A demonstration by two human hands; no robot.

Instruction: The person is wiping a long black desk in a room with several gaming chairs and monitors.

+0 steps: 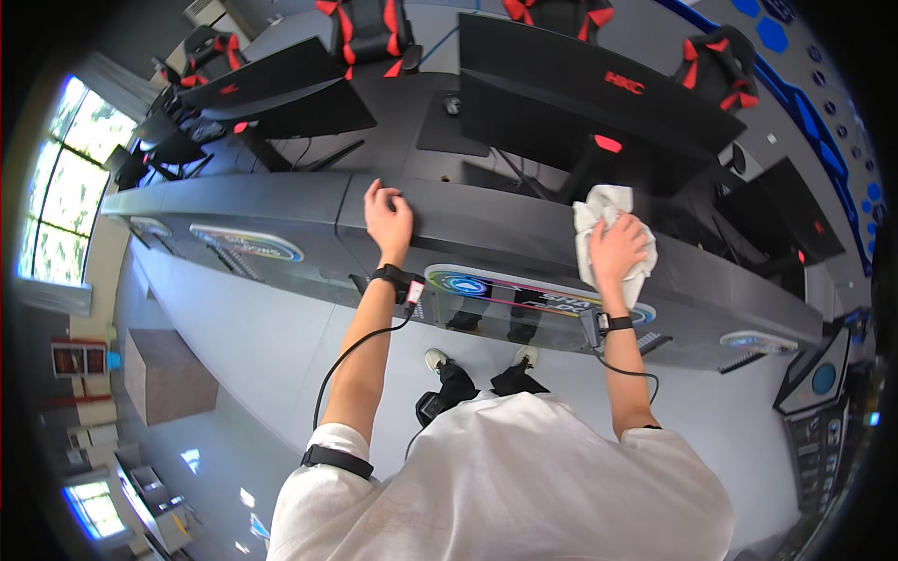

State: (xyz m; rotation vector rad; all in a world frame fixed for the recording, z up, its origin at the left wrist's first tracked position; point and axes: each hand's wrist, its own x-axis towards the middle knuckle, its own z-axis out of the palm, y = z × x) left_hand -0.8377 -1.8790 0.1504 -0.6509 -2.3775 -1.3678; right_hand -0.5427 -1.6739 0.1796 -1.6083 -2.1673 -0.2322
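My right hand (pixel 619 247) presses a crumpled white cloth (pixel 593 210) onto the dark grey ledge (pixel 505 210) of a long desk. Part of the cloth hangs over the ledge's front edge, and my palm covers its middle. My left hand (pixel 389 223) rests on the same ledge, just right of a seam between two panels. Its fingers are bent, with a gap between thumb and forefinger and nothing seen in it. Below the ledge, the desk's front bears an oval illuminated sign (pixel 519 287) with writing.
Behind the ledge stand a large HKC monitor (pixel 561 91) and a second monitor (pixel 280 84). A computer mouse (pixel 452 105) lies on a black mouse pad (pixel 442 130). Black-and-red chairs (pixel 372 31) stand beyond. Cables run from both wrist straps. A box-shaped block (pixel 165 375) stands on the floor at left.
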